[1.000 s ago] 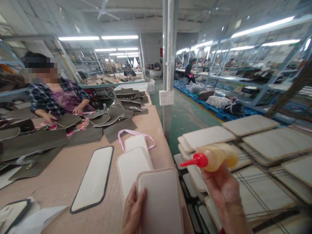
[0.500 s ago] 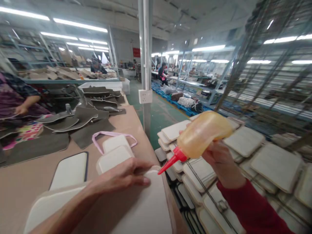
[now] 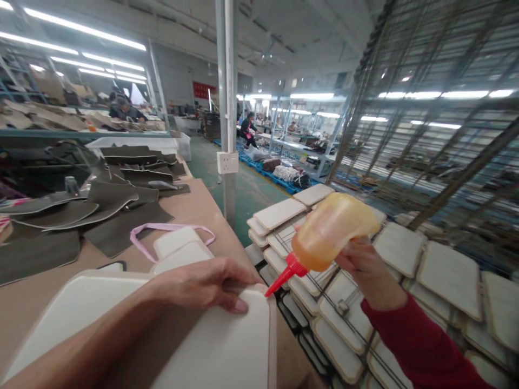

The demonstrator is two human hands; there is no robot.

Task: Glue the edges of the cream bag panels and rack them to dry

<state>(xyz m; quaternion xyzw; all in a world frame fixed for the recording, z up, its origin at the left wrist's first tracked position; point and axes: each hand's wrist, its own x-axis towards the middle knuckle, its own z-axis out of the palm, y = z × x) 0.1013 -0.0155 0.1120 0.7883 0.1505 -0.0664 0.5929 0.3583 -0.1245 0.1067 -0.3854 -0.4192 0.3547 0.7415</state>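
Observation:
My right hand (image 3: pixel 360 259) grips a soft, see-through squeeze bottle (image 3: pixel 330 232) of amber liquid, tilted down to the left. Its red nozzle (image 3: pixel 281 281) points at the upper right corner of a white padded panel (image 3: pixel 227 348) with a beige border, and the tip is at or very near that edge. My left hand (image 3: pixel 211 289) is closed on the panel's top edge, thumb on the white face, the other fingers partly hidden behind. Another white panel (image 3: pixel 89 302) lies under my left forearm. Smaller white pieces (image 3: pixel 182 248) rest just beyond my left hand.
A pink strap loop (image 3: pixel 141 232) and dark grey cut pieces (image 3: pixel 117 210) lie on the brown table (image 3: pixel 214 216). Stacked white panels (image 3: pixel 446 275) on wire racks fill the right side. A post with a socket (image 3: pixel 227 162) stands ahead. People work farther back.
My view has turned to the right, so the table things appear farther left. The nozzle tip has come down to the panel's corner edge. Both hands keep their holds.

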